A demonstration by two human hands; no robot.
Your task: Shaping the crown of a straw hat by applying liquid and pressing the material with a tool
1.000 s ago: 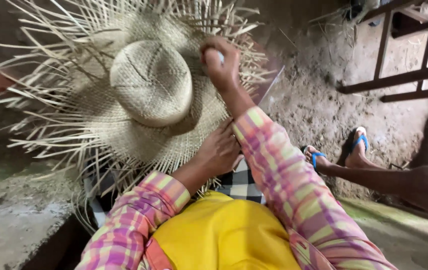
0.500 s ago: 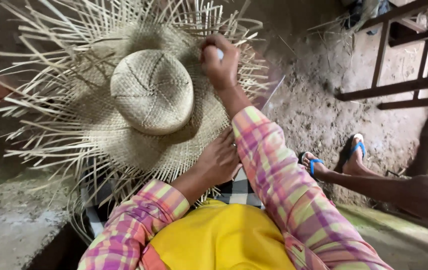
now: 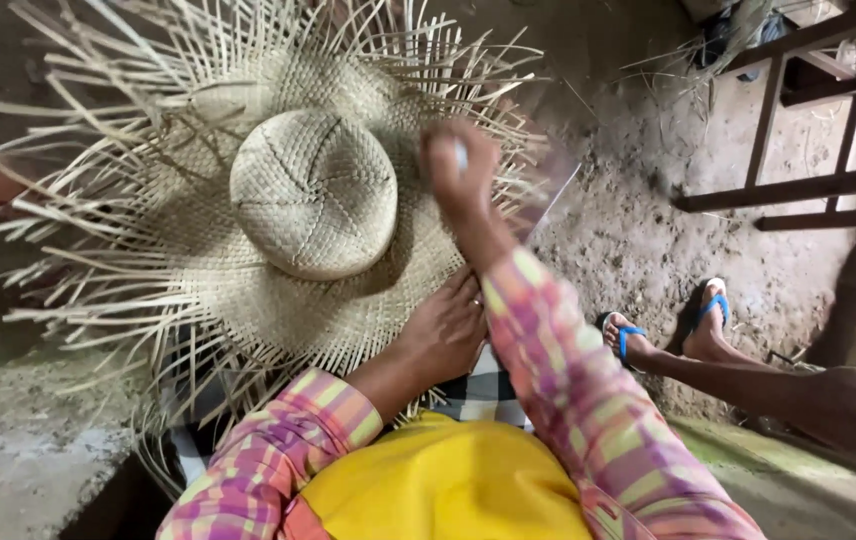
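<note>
A half-woven straw hat with a round crown and many loose strips sticking out of the brim lies across my lap. My left hand grips the near edge of the brim, fingers tucked under it. My right hand is raised over the right side of the brim, blurred, pinching a small pale object, possibly a strip end. Both arms wear pink plaid sleeves.
Yellow cloth covers my lap, with checked fabric beneath the hat. Another person's legs and feet in blue sandals stretch over the dirt floor at right. A dark wooden frame stands at upper right.
The right hand has moved down and toward me along the brim's right side. The left hand keeps its hold on the near brim edge.
</note>
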